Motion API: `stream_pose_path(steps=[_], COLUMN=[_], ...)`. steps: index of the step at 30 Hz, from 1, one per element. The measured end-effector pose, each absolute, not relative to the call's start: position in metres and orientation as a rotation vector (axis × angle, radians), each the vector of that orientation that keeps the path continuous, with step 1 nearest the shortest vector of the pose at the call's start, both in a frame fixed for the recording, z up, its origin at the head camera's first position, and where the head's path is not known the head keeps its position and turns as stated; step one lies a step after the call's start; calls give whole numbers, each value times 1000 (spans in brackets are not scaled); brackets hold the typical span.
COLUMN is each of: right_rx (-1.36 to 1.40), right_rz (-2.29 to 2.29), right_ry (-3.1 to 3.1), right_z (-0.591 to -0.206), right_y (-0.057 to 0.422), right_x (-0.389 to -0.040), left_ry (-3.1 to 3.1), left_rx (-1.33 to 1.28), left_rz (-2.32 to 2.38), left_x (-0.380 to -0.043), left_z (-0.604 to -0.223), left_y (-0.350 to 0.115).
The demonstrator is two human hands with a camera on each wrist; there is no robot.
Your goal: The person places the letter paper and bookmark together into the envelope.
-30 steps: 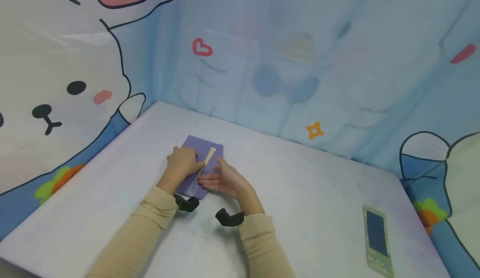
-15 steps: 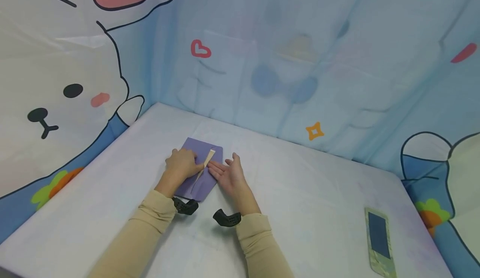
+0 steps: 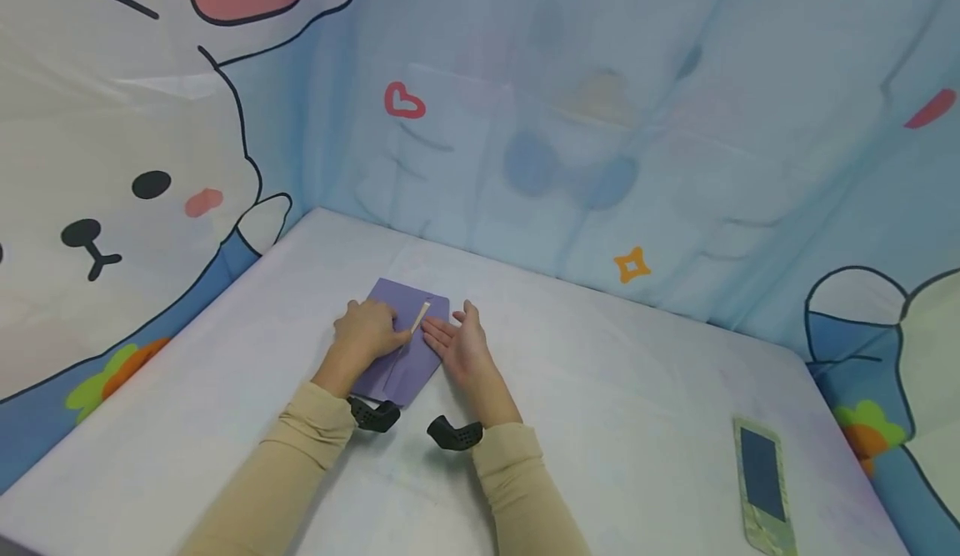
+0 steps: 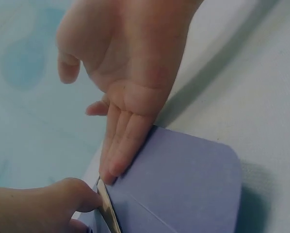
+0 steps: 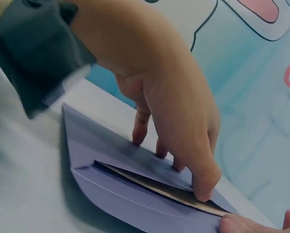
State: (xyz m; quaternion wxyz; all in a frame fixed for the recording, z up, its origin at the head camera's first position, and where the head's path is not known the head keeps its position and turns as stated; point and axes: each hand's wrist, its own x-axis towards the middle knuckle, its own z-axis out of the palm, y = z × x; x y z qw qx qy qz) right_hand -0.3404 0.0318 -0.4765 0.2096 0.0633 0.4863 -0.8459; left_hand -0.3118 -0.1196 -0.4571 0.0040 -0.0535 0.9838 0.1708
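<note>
A purple envelope point(image 3: 408, 373) lies on the white table, its slit-like mouth partly open with a pale paper edge point(image 3: 422, 316) showing inside. My left hand point(image 3: 365, 331) holds the envelope's left part, fingertips down on its surface and thumb at the edge of the mouth, as the right wrist view shows. Palm up, my right hand point(image 3: 467, 352) has its fingers extended, their tips touching the flap by the mouth. In the left wrist view, those straight fingertips point(image 4: 117, 167) lie close to the left thumb point(image 4: 82, 194).
A pale green flat item point(image 3: 763, 485) with a dark rectangle lies at the table's right. Black wrist devices point(image 3: 454, 433) sit on both cuffs. A light blue cartoon-printed curtain point(image 3: 480, 122) stands behind the table.
My right hand has shifted up along the flap from the envelope's lower right, palm turning upward. The pale strip at the mouth looks narrower. My left hand stays in place.
</note>
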Motion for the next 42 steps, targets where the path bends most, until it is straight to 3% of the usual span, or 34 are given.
stream_pose_path(steps=[19, 42], right_rx=[126, 78], right_rz=[-2264, -2039], right_ry=[1483, 1410], right_z=[-476, -477], right_y=[26, 36], right_x=[-358, -334], left_ry=[3094, 3049], left_rx=[-198, -167], left_rz=[518, 568], left_x=[-316, -312], left_z=[-461, -457], left_y=[-120, -124])
